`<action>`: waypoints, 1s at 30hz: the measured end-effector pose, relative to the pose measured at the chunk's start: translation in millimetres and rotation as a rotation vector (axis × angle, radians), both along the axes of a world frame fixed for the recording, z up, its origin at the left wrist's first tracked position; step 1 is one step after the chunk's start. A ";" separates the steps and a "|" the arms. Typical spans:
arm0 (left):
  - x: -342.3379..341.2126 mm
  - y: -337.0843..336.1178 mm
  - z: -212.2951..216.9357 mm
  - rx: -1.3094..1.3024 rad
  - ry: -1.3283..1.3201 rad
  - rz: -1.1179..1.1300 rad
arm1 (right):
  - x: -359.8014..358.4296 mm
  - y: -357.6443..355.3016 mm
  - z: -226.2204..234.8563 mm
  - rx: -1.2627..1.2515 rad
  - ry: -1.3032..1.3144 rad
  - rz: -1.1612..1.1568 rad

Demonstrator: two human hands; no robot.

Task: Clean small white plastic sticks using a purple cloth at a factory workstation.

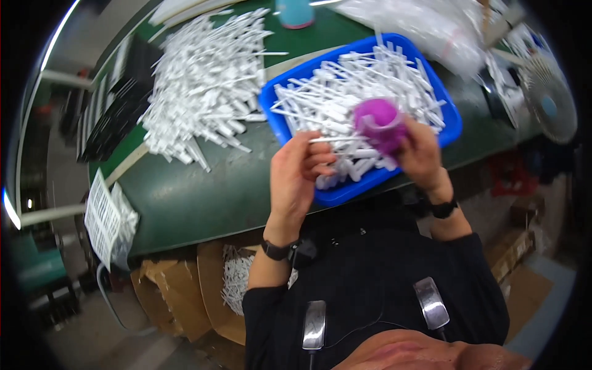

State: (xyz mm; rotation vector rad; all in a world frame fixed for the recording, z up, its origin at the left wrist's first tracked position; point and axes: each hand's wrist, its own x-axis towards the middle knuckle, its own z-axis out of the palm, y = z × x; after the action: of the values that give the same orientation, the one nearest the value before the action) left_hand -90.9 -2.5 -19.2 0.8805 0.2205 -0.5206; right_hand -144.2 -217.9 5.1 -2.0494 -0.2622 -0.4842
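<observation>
My right hand [422, 154] grips a bright purple cup-like piece [390, 137] with a pale rim, held tilted over the blue plastic basin [453, 117]. The basin is heaped with white plastic sticks [345, 80] that have wider, flattened ends. At the basin's near left edge, my left hand [299, 169] has its fingers curled. A thin white stick [330, 139] juts from its fingertips toward the purple piece. Some blur hides the exact grip and the inside of the purple piece.
A large loose pile of white sticks [206, 80] covers the green table [185, 206] left of the basin. Black trays [117, 102], a clear plastic bag [431, 31] and a fan [549, 102] stand around. Under the table is a cardboard box [213, 302] holding more sticks.
</observation>
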 end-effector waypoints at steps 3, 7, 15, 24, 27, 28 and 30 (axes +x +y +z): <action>-2.4 -6.1 12.9 0.119 -0.234 0.042 | -0.6 -29.7 -5.5 -0.064 0.012 -0.500; -0.2 29.5 11.0 0.382 -0.521 0.092 | 10.4 -103.4 -22.7 -0.250 -0.108 -0.775; 62.5 154.0 -17.8 1.681 -0.696 0.210 | 20.0 -111.5 -38.2 -0.696 0.205 -0.706; 119.9 178.2 -43.9 2.182 -0.815 0.104 | 15.1 -104.8 -16.9 -0.648 0.110 -0.589; 100.9 166.9 -38.7 2.141 -0.705 -0.041 | 8.3 -107.1 -15.5 -0.287 0.063 -0.614; 91.4 162.7 -37.1 2.045 -0.684 -0.123 | 6.2 -108.6 -16.8 -0.053 0.021 -0.621; 76.9 156.9 -30.8 1.842 -0.653 -0.281 | -3.1 -105.9 -14.2 0.180 -0.019 -0.642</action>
State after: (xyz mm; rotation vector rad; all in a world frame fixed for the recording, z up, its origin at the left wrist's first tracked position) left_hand -14.0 154.4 -50.0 2.8371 -0.1074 -0.1200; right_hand -147.3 -323.8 -9.1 -1.9239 0.4321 -0.8801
